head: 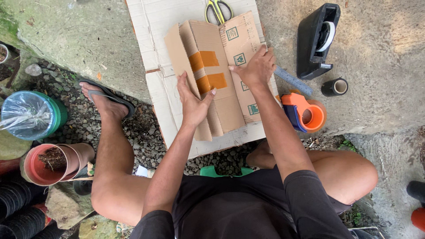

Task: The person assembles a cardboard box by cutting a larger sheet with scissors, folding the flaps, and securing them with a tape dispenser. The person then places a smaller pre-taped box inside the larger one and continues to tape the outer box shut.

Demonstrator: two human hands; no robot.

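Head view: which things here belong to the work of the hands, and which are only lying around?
In use:
- folded cardboard piece, under left hand and right hand
- flat cardboard sheet beneath it

Lying about:
- scissors
- black tape dispenser
- orange tape gun
- small black roll
- ruler
- pots

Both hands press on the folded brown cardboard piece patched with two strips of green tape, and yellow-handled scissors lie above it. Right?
Not quite: the head view shows the two tape strips are orange, not green. Both hands, left hand and right hand, do press on the folded brown cardboard piece, with yellow-handled scissors above.
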